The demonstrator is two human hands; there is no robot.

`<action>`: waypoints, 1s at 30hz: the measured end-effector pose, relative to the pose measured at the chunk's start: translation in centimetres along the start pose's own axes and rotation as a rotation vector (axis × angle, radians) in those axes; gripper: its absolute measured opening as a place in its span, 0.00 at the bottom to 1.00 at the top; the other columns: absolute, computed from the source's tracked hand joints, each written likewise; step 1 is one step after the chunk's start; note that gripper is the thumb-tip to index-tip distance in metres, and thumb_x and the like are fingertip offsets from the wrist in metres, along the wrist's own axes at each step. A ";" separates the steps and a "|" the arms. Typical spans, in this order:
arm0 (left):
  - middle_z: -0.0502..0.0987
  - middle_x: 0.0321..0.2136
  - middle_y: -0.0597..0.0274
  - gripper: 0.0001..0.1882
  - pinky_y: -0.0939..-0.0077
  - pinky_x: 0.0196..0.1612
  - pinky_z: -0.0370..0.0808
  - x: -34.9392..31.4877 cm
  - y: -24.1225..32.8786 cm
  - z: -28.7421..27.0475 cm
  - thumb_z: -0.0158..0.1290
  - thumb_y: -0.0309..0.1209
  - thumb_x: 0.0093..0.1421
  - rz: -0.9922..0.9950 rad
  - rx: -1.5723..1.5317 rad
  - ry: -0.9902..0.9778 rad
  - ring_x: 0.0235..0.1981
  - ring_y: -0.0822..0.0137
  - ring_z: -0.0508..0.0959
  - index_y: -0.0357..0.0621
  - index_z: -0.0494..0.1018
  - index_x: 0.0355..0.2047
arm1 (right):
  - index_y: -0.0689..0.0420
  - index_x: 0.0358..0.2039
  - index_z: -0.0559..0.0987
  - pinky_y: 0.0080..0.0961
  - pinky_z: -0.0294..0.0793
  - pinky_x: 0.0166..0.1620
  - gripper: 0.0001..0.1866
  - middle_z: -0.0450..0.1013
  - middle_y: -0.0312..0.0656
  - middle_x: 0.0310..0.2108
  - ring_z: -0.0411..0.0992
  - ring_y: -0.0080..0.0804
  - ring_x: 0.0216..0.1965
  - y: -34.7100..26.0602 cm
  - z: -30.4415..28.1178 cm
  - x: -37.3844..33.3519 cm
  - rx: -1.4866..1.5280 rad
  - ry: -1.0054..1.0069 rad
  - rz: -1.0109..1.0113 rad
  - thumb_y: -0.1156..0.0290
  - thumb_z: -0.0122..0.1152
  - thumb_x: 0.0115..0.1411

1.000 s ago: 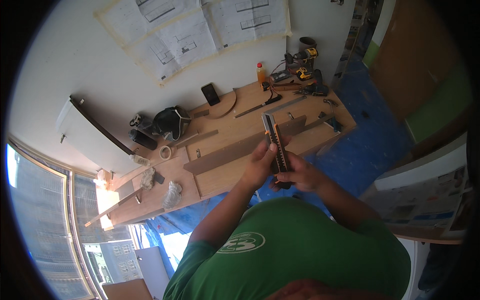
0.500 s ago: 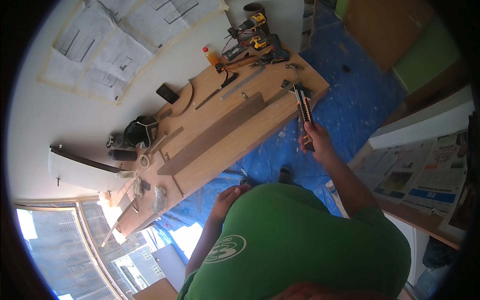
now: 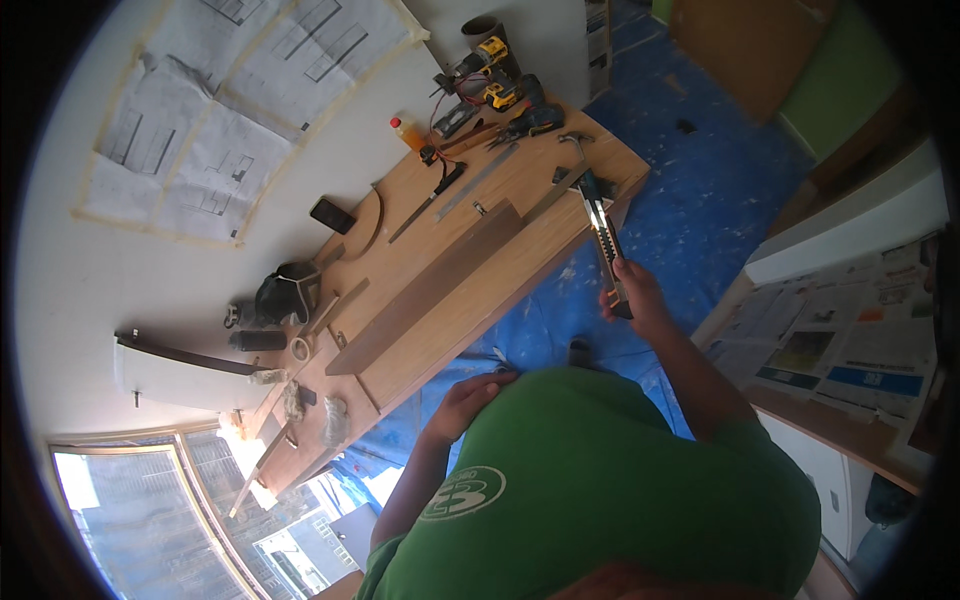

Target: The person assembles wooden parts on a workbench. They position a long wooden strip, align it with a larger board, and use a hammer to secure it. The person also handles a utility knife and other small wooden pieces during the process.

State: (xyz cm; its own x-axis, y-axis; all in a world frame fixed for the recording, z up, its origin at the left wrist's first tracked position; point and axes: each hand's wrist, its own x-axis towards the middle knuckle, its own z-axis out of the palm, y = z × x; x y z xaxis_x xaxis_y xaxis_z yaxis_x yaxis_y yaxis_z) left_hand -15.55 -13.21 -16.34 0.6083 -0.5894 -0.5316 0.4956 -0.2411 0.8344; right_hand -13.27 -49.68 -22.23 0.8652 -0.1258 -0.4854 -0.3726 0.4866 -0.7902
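My right hand [image 3: 640, 292] is closed round the handle of a black and orange utility knife [image 3: 608, 250]. The knife tilts up and away, its metal nose pointing toward the workbench corner. My left hand [image 3: 468, 404] rests against the front of my green shirt, fingers stretched out and partly hidden by it; nothing shows in it. Beyond the knife tip, a claw hammer [image 3: 576, 142] lies on the wooden workbench [image 3: 440, 325]. A long brown board [image 3: 430, 288] runs along the bench between my two hands and the wall.
A yellow drill [image 3: 484, 58], a second drill [image 3: 535, 122], a metal ruler [image 3: 478, 182] and an orange bottle [image 3: 407, 134] occupy the bench's far part. A phone [image 3: 332, 215] and tape roll [image 3: 302, 348] lie farther left. Blue sheeting [image 3: 700, 190] covers the floor. Newspaper [image 3: 850, 340] covers a right-hand surface.
The view has turned slightly, so the bench sits a little lower at left. My right hand still grips the knife, whose nose now catches bright light. My left hand stays at my shirt.
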 end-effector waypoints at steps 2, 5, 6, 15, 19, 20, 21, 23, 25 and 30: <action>0.81 0.50 0.54 0.20 0.68 0.59 0.72 0.8 -0.1 -0.3 0.51 0.37 0.71 0.021 0.049 0.060 0.52 0.64 0.78 0.36 0.76 0.56 | 0.56 0.42 0.72 0.27 0.73 0.20 0.20 0.75 0.42 0.23 0.74 0.30 0.18 0.2 -0.1 -0.1 -0.017 0.029 -0.004 0.49 0.54 0.71; 0.83 0.45 0.54 0.16 0.66 0.55 0.75 2.3 -1.7 -1.4 0.54 0.36 0.70 0.088 0.202 0.255 0.48 0.64 0.81 0.37 0.80 0.49 | 0.56 0.43 0.73 0.26 0.74 0.22 0.19 0.75 0.41 0.24 0.75 0.28 0.20 0.3 0.2 -0.3 -0.056 0.034 -0.007 0.52 0.56 0.70; 0.84 0.43 0.53 0.15 0.65 0.54 0.76 2.9 -1.9 -1.8 0.55 0.36 0.69 0.115 0.268 0.333 0.46 0.64 0.82 0.38 0.81 0.47 | 0.56 0.44 0.73 0.26 0.75 0.23 0.18 0.75 0.41 0.24 0.75 0.28 0.20 0.4 0.2 -0.2 -0.071 0.032 -0.009 0.53 0.57 0.70; 0.82 0.33 0.56 0.07 0.58 0.44 0.77 16.4 -0.8 -10.5 0.61 0.33 0.59 0.627 1.066 0.749 0.38 0.50 0.81 0.44 0.82 0.33 | 0.58 0.41 0.75 0.25 0.75 0.29 0.14 0.76 0.40 0.26 0.76 0.27 0.25 3.7 -1.7 1.4 -0.355 0.044 -0.049 0.60 0.60 0.69; 0.80 0.44 0.60 0.13 0.56 0.53 0.73 23.3 -1.2 -13.2 0.59 0.38 0.60 0.509 1.202 0.826 0.51 0.53 0.77 0.49 0.81 0.42 | 0.59 0.41 0.75 0.25 0.75 0.29 0.14 0.76 0.40 0.25 0.75 0.26 0.25 5.7 -3.4 0.7 -0.452 0.088 0.066 0.60 0.61 0.68; 0.79 0.44 0.61 0.12 0.56 0.53 0.72 24.5 -1.1 -13.4 0.58 0.38 0.61 0.509 1.232 0.826 0.51 0.54 0.76 0.49 0.81 0.43 | 0.59 0.41 0.75 0.25 0.75 0.29 0.14 0.76 0.40 0.25 0.75 0.26 0.24 6.6 -4.6 0.5 -0.475 0.117 0.069 0.60 0.61 0.68; 0.79 0.44 0.61 0.12 0.57 0.54 0.72 25.7 -1.1 -13.6 0.57 0.38 0.61 0.508 1.262 0.826 0.52 0.55 0.75 0.50 0.81 0.43 | 0.59 0.41 0.75 0.25 0.74 0.28 0.14 0.76 0.39 0.25 0.75 0.26 0.24 7.4 -5.5 0.0 -0.499 0.145 0.072 0.60 0.61 0.68; 0.79 0.43 0.62 0.11 0.58 0.54 0.70 27.7 -0.5 -14.2 0.56 0.36 0.61 0.477 1.347 0.796 0.51 0.57 0.74 0.51 0.81 0.42 | 0.59 0.41 0.76 0.24 0.73 0.26 0.15 0.76 0.39 0.24 0.75 0.25 0.23 8.4 -6.6 -1.7 -0.472 0.223 0.086 0.59 0.61 0.68; 0.79 0.40 0.64 0.09 0.60 0.54 0.70 29.3 -0.3 -14.5 0.54 0.35 0.61 0.410 1.429 0.724 0.49 0.58 0.74 0.52 0.81 0.40 | 0.59 0.41 0.75 0.23 0.70 0.23 0.14 0.75 0.38 0.22 0.73 0.24 0.21 9.5 -8.4 -3.7 -0.465 0.281 0.088 0.60 0.60 0.68; 0.78 0.37 0.66 0.07 0.61 0.53 0.69 29.8 -1.7 -16.4 0.54 0.32 0.57 0.572 1.391 0.747 0.46 0.59 0.74 0.53 0.81 0.34 | 0.59 0.40 0.75 0.22 0.68 0.21 0.10 0.73 0.37 0.21 0.71 0.22 0.18 10.1 -8.6 -7.7 -0.693 0.389 0.147 0.64 0.58 0.69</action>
State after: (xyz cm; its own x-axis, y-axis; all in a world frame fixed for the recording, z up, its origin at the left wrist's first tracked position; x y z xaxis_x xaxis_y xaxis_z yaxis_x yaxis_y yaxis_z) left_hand 11.89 -17.72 -35.96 0.8472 -0.4645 0.2580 -0.5172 -0.8322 0.2001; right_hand -26.60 -51.27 -29.71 0.6603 -0.4560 -0.5968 -0.7069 -0.1090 -0.6988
